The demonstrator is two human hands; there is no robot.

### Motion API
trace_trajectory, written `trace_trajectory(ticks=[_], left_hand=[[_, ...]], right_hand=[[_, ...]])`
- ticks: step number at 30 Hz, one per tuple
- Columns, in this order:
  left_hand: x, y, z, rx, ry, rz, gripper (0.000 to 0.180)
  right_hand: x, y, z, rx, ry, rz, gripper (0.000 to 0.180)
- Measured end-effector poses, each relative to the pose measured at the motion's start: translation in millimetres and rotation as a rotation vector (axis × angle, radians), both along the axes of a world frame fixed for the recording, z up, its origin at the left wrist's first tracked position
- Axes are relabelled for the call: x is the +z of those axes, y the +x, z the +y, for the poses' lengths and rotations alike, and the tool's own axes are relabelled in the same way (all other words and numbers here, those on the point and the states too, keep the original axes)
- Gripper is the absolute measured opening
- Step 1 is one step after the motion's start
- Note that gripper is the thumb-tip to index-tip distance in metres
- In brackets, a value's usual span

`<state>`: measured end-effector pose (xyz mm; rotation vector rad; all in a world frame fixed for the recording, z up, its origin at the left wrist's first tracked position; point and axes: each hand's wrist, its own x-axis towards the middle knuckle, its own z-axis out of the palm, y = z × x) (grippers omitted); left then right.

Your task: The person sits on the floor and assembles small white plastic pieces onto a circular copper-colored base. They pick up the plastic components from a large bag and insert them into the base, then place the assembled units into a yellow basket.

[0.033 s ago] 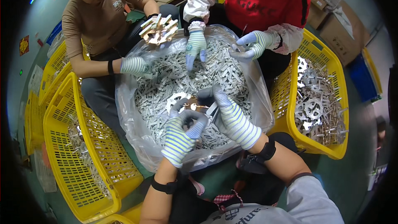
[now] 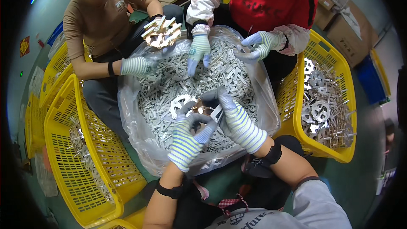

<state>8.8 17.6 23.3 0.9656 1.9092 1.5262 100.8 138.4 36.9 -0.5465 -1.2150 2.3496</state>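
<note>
Striped work gloves cover both hands above a clear plastic bag (image 2: 135, 101) heaped with small grey metal pieces. At the bag's near side, the left hand (image 2: 188, 138) curls its fingers shut on a round spoked part (image 2: 183, 102), while the right hand (image 2: 237, 121), just beside it, pinches a small metal piece (image 2: 217, 112) against that part. Across the bag, two co-workers reach into the heap. Yellow baskets (image 2: 339, 101) flank the bag.

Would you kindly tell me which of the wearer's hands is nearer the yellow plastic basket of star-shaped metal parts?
Right. The right hand is nearer the basket; the left hand lies farther left.
</note>
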Motion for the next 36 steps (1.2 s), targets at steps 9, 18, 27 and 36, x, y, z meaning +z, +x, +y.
trace_trajectory(ticks=[9, 18, 27, 36], left_hand=[[-17, 5, 7, -0.062, 0.022, 0.052, 0.028], [-5, -29, -12, 0.017, -0.013, 0.056, 0.029], [8, -24, -11, -0.087, 0.129, -0.182, 0.043], [7, -34, -15, -0.074, 0.174, -0.539, 0.044]], right_hand=[[-2, 2, -1, 0.031, 0.339, -0.114, 0.051], [9, 0, 3, -0.131, 0.790, -0.061, 0.026], [0, 2, 0, 0.125, 0.737, -0.211, 0.026], [2, 3, 3, 0.032, 0.786, -0.156, 0.025]])
